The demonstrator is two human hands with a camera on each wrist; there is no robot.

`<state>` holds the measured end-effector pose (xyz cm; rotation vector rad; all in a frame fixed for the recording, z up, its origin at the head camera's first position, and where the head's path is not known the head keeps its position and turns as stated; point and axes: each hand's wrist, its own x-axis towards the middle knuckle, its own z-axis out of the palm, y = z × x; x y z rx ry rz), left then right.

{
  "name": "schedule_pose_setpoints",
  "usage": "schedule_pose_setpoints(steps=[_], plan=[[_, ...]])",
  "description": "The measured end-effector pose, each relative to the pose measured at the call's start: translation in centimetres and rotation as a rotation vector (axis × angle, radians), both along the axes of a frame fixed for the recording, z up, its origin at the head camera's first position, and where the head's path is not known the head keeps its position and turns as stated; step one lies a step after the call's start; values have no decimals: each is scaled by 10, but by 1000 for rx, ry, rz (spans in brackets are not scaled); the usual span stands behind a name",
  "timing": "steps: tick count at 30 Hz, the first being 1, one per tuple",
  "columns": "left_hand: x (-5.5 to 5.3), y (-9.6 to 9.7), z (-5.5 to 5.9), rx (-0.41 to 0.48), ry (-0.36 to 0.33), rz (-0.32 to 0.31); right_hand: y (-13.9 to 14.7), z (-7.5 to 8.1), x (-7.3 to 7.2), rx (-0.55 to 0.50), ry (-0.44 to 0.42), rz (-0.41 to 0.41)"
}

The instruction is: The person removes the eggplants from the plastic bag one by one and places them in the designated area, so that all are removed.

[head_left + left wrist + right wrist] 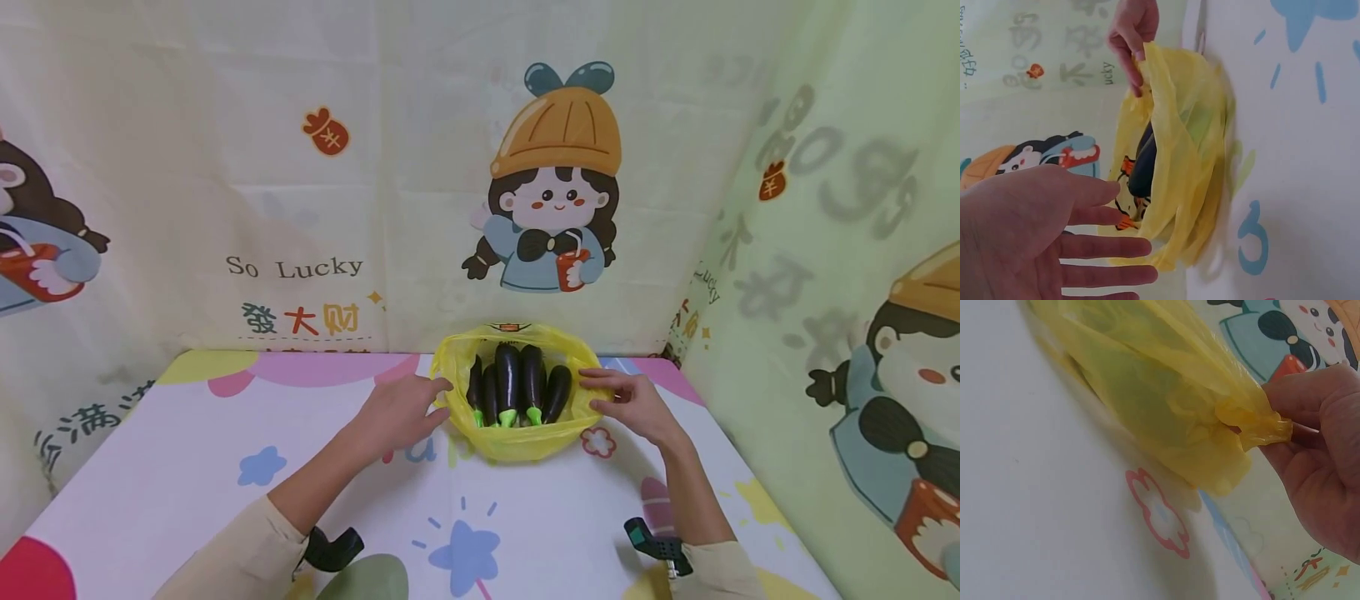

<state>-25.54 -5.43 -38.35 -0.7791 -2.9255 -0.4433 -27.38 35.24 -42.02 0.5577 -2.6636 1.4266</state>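
A yellow plastic bag [517,445] sits at the far side of the table with its mouth spread toward me. Several dark purple eggplants [508,379] lie side by side inside, their green stem ends facing me. Beside the bag's left side is my left hand [397,410], its fingers straight and spread in the left wrist view, holding nothing. My right hand [633,406] pinches the bag's right edge; in the right wrist view a gathered bit of yellow film [1266,428] pokes out between thumb and fingers. In that view the film covers the eggplants.
A patterned white cloth [300,492] covers the table. Close behind the bag hangs a printed curtain [420,208], and another curtain panel [795,275] stands along the right side. Black camera straps [333,550] are worn on both wrists.
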Motion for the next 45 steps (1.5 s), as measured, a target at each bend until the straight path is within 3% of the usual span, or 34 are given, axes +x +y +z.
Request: schedule_pose_setpoints(steps=[9,23,37,45], plan=[[-21,15,4,51,-86,-19,2,-1,0,-10,9,13],[-31,32,11,103,-58,-41,2,-2,-1,-19,21,13],[-56,43,1,314,-198,-107,1,-4,-2,-11,20,17],[-65,59,-2,356,-272,-163,1,-5,-2,-10,17,12]])
